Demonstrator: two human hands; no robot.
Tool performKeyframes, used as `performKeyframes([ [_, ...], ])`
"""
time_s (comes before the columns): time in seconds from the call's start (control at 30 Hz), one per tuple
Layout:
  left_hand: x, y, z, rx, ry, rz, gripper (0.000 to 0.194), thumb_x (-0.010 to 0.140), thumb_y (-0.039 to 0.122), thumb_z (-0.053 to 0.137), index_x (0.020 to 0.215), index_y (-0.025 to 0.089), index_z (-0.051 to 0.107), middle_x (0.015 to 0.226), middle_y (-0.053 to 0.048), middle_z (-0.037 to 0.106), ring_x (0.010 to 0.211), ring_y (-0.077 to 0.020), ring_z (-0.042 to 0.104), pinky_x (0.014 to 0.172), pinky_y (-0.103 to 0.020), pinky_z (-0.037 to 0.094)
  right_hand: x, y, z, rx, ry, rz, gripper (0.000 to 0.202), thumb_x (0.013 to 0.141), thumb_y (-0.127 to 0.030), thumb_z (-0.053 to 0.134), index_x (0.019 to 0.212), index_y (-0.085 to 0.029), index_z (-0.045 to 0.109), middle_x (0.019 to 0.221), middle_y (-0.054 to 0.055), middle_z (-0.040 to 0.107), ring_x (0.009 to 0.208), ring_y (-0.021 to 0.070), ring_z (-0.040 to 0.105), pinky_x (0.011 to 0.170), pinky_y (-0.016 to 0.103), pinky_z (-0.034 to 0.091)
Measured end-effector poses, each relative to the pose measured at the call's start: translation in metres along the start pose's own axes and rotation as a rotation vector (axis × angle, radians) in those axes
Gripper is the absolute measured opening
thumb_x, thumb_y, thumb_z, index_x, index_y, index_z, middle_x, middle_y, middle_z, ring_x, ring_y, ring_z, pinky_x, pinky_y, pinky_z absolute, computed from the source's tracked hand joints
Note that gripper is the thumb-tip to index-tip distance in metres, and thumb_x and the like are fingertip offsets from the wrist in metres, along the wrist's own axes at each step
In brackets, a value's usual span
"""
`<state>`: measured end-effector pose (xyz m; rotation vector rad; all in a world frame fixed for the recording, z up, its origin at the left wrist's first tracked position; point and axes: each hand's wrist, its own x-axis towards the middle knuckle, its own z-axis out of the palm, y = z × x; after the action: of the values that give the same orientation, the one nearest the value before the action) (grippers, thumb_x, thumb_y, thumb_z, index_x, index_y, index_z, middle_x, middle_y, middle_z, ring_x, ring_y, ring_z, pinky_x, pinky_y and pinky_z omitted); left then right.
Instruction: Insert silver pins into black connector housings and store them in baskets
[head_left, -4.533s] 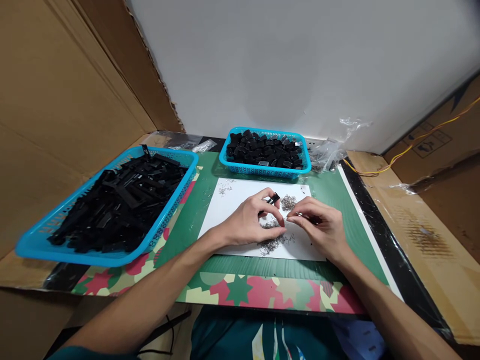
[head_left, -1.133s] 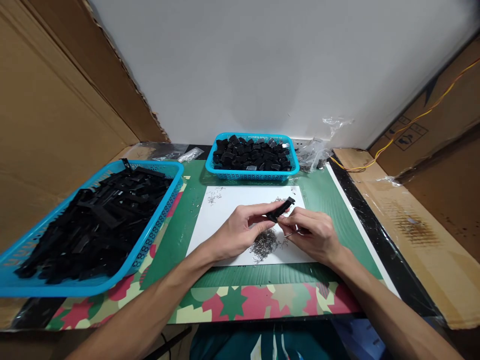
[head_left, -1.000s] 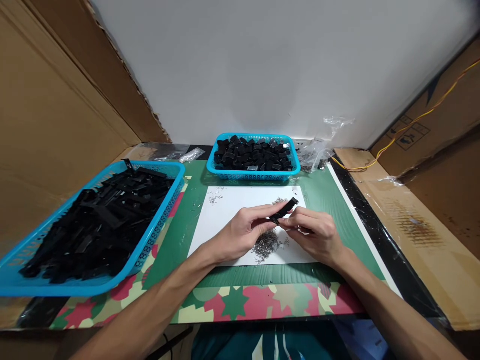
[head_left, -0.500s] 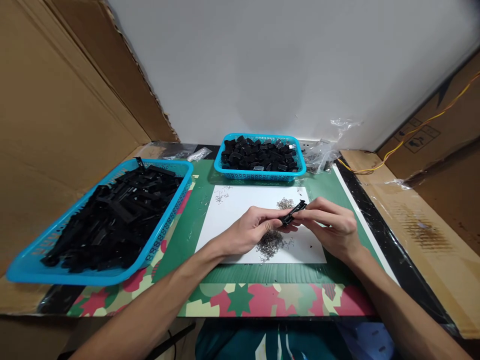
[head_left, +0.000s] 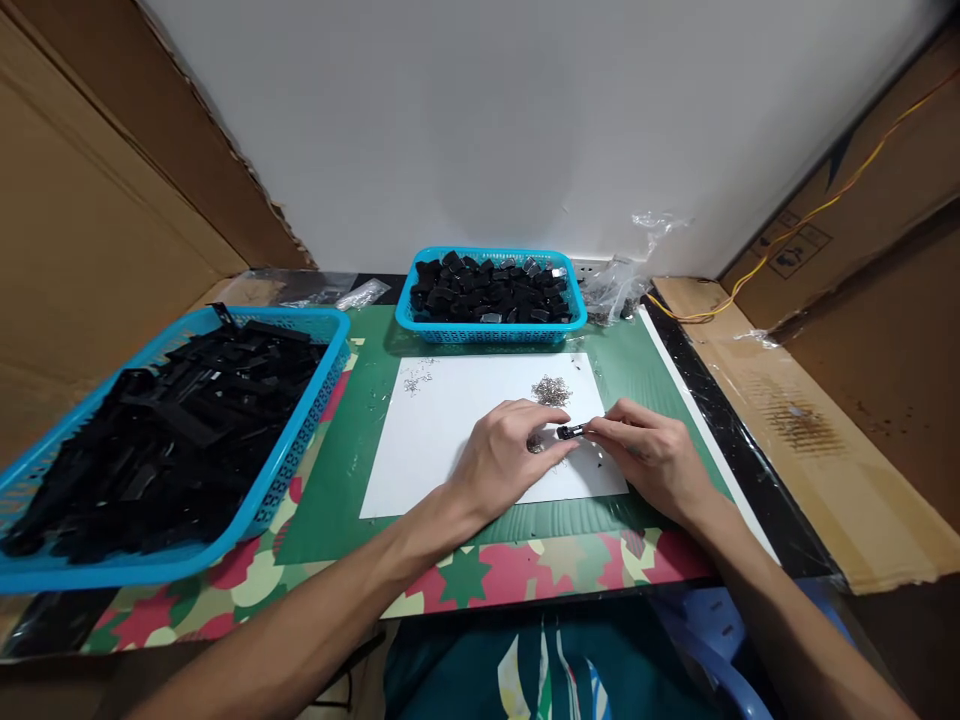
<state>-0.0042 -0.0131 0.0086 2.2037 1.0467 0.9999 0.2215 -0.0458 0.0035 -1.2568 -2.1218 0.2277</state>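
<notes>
My right hand (head_left: 651, 445) pinches a small, narrow black plastic part (head_left: 571, 431) with shiny spots, held over a white sheet (head_left: 427, 440). The far end of the part points left, between the parted thumb and index finger of my left hand (head_left: 510, 445), which is open and seems apart from it. Partly behind my left hand lies a pile of tiny metal pieces (head_left: 535, 443). Farther back on the sheet is another pile of small metal pieces (head_left: 551, 391). A few thin bits (head_left: 417, 378) are scattered at its back left corner.
On the left stands a large blue basket (head_left: 296, 455) heaped with long black parts. At the back, a smaller blue basket (head_left: 491, 334) holds many black pieces. Clear plastic bags (head_left: 615, 288) lie beside it. Cardboard walls (head_left: 870, 270) flank the table; a yellow-red cable (head_left: 825, 203) hangs right.
My left hand has let go of the black part and opened beside it. My right hand keeps hold and has turned the part nearly level. The camera view has shifted.
</notes>
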Motion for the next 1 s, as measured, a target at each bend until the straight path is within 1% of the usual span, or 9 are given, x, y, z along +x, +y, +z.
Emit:
performKeyframes([
  [0.2, 0.0, -0.005, 0.002, 0.043, -0.051, -0.006, 0.015, 0.087, 0.028, 0.08, 0.098, 0.018, 0.078, 0.094, -0.006, 0.079, 0.089, -0.0232, 0.072, 0.082, -0.038, 0.055, 0.001, 0.005, -0.002, 0.106, -0.046, 0.006, 0.018, 0.103, -0.024, 0.06, 0.1, -0.021, 0.077, 0.084, 0.003, 0.066, 0.068, 0.0141, 0.063, 0.062, 0.026, 0.05],
  [0.27, -0.001, -0.006, 0.002, 0.059, -0.07, -0.001, 0.014, 0.088, 0.028, 0.08, 0.098, 0.018, 0.078, 0.092, -0.006, 0.079, 0.085, -0.0221, 0.071, 0.08, -0.037, 0.053, 0.003, 0.005, -0.006, 0.125, -0.088, -0.007, 0.018, 0.103, -0.022, 0.058, 0.106, -0.021, 0.076, 0.091, 0.005, 0.068, 0.074, 0.0159, 0.066, 0.068, 0.027, 0.054],
  [0.4, -0.002, -0.005, 0.004, 0.111, -0.085, 0.029, 0.013, 0.088, 0.026, 0.079, 0.099, 0.019, 0.079, 0.087, -0.004, 0.076, 0.082, -0.021, 0.068, 0.082, -0.038, 0.049, 0.014, 0.002, -0.018, 0.04, -0.114, -0.078, 0.028, 0.105, -0.016, 0.048, 0.124, -0.022, 0.069, 0.109, 0.011, 0.068, 0.099, 0.0225, 0.068, 0.085, 0.037, 0.058],
  [0.5, -0.002, -0.004, 0.004, 0.165, -0.065, 0.041, 0.012, 0.087, 0.023, 0.078, 0.098, 0.02, 0.08, 0.082, -0.004, 0.073, 0.081, -0.021, 0.066, 0.079, -0.037, 0.046, 0.025, -0.004, -0.026, -0.023, -0.085, -0.118, 0.029, 0.106, -0.016, 0.047, 0.121, -0.025, 0.07, 0.121, 0.012, 0.068, 0.109, 0.0246, 0.068, 0.089, 0.04, 0.059],
  [0.6, -0.003, -0.003, 0.005, 0.202, -0.061, 0.069, 0.011, 0.087, 0.021, 0.075, 0.097, 0.02, 0.08, 0.078, -0.003, 0.072, 0.079, -0.0211, 0.063, 0.076, -0.036, 0.044, 0.036, -0.014, -0.027, 0.09, -0.003, -0.04, 0.023, 0.106, -0.02, 0.049, 0.109, -0.024, 0.072, 0.109, 0.008, 0.074, 0.097, 0.0208, 0.073, 0.084, 0.035, 0.06],
  [0.7, -0.004, -0.002, 0.006, 0.215, -0.057, 0.103, 0.011, 0.088, 0.019, 0.073, 0.097, 0.019, 0.079, 0.08, -0.002, 0.075, 0.081, -0.0214, 0.063, 0.077, -0.036, 0.043, 0.04, -0.022, -0.019, 0.344, 0.093, 0.154, 0.02, 0.106, -0.03, 0.054, 0.098, -0.021, 0.07, 0.095, 0.006, 0.076, 0.085, 0.0186, 0.074, 0.081, 0.033, 0.063],
  [0.8, -0.004, -0.002, 0.006, 0.239, -0.064, 0.139, 0.009, 0.089, 0.019, 0.072, 0.096, 0.018, 0.077, 0.084, -0.002, 0.077, 0.083, -0.0218, 0.062, 0.077, -0.037, 0.042, 0.039, -0.025, -0.007, 0.556, 0.095, 0.301, 0.02, 0.102, -0.035, 0.063, 0.094, -0.018, 0.071, 0.085, 0.007, 0.077, 0.074, 0.0184, 0.075, 0.073, 0.033, 0.066],
  [0.9, -0.005, -0.003, 0.006, 0.272, -0.099, 0.157, 0.008, 0.092, 0.02, 0.07, 0.097, 0.018, 0.076, 0.083, -0.002, 0.077, 0.084, -0.0225, 0.061, 0.076, -0.037, 0.042, 0.035, -0.024, 0.003, 0.587, 0.096, 0.362, 0.021, 0.096, -0.037, 0.07, 0.092, -0.017, 0.073, 0.078, 0.006, 0.076, 0.067, 0.019, 0.075, 0.067, 0.033, 0.067],
  [1.0, -0.005, -0.004, 0.007, 0.275, -0.108, 0.15, 0.009, 0.093, 0.022, 0.069, 0.096, 0.018, 0.076, 0.081, -0.003, 0.076, 0.084, -0.0228, 0.061, 0.077, -0.037, 0.042, 0.032, -0.022, 0.005, 0.515, 0.092, 0.365, 0.022, 0.095, -0.038, 0.071, 0.09, -0.017, 0.074, 0.077, 0.006, 0.077, 0.066, 0.0195, 0.075, 0.066, 0.034, 0.068],
])
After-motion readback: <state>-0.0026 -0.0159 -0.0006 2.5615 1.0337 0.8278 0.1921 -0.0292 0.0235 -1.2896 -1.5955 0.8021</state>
